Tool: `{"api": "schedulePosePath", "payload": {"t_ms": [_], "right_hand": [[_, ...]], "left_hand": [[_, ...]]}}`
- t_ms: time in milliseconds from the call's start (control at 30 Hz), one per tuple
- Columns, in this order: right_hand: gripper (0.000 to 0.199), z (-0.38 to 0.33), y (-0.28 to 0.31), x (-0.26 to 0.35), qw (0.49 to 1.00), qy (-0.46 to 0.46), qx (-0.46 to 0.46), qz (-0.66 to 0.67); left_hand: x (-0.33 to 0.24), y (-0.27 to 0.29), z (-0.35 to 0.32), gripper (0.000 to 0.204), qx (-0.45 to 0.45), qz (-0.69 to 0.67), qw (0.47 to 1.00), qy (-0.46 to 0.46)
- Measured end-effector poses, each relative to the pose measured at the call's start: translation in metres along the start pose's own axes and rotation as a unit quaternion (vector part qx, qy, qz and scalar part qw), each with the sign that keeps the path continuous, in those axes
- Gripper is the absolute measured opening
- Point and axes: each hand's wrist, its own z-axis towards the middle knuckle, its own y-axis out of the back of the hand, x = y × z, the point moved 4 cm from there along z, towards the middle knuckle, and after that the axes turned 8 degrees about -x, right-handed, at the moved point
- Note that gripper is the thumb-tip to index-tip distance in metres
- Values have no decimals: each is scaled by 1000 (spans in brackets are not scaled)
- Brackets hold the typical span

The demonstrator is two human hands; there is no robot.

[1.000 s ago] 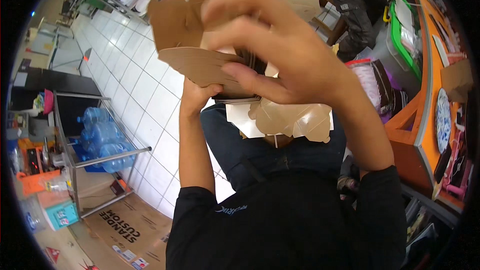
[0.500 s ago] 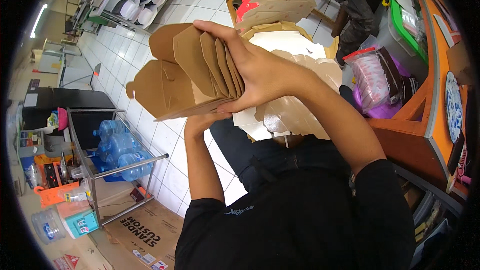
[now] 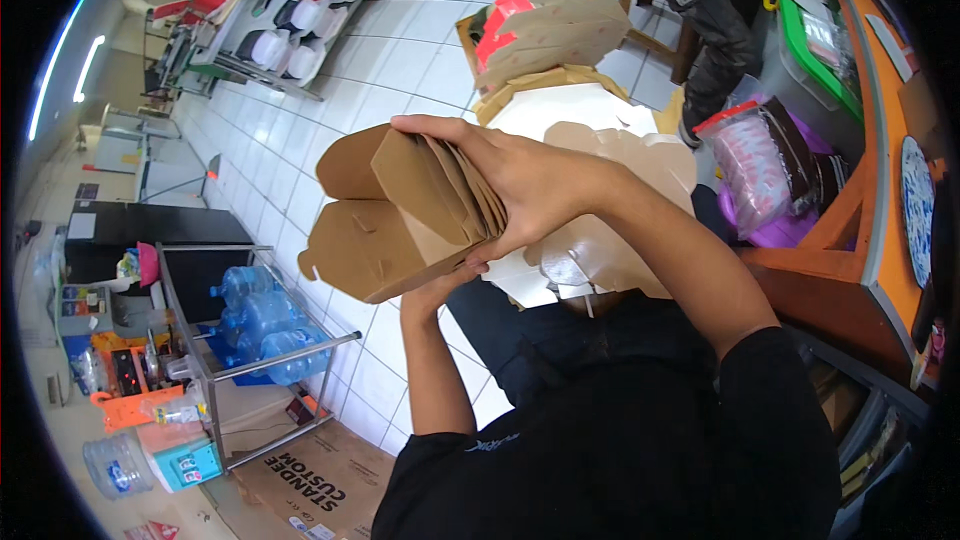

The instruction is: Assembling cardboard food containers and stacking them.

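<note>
A brown cardboard takeaway box [image 3: 385,225] with several folded flaps is held up in front of me over the tiled floor. My right hand [image 3: 520,180] grips its right side from above, fingers spread over the flaps. My left hand [image 3: 440,290] supports it from below and is mostly hidden by the box. Flat unfolded box blanks [image 3: 610,190], white side up, lie on my lap just behind the hands.
More brown boxes [image 3: 555,35] are stacked ahead on a wooden crate. A metal rack with blue water bottles [image 3: 265,325] stands at the left. An orange counter [image 3: 880,180] runs along the right, with a bag of pink items [image 3: 745,165]. Another person sits at the top.
The box has moved left and down, away from my face. My right hand now clamps the flaps together; the stacks ahead have come into view.
</note>
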Motion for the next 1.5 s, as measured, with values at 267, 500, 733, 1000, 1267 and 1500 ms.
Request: {"api": "schedulePosePath", "payload": {"t_ms": [267, 500, 733, 1000, 1267, 1500], "right_hand": [[128, -21, 3, -28, 994, -30, -68, 76], [129, -27, -13, -27, 996, 34, -66, -45], [141, -26, -8, -48, 995, 7, -89, -44], [161, -67, -6, -68, 982, -39, -93, -157], [146, -94, -21, -56, 992, -79, -72, -72], [133, -89, 19, 47, 943, -245, -72, -215]], "left_hand": [[-10, -5, 4, 68, 36, -2, 999, 28], [18, 29, -3, 63, 17, 259, 964, 54], [24, 14, 19, 49, -13, 194, 981, 20], [19, 9, 7, 68, -24, 71, 997, -26], [8, 57, -15, 87, -94, 85, 989, -83], [-15, 66, 2, 98, -52, 96, 987, -118]]}}
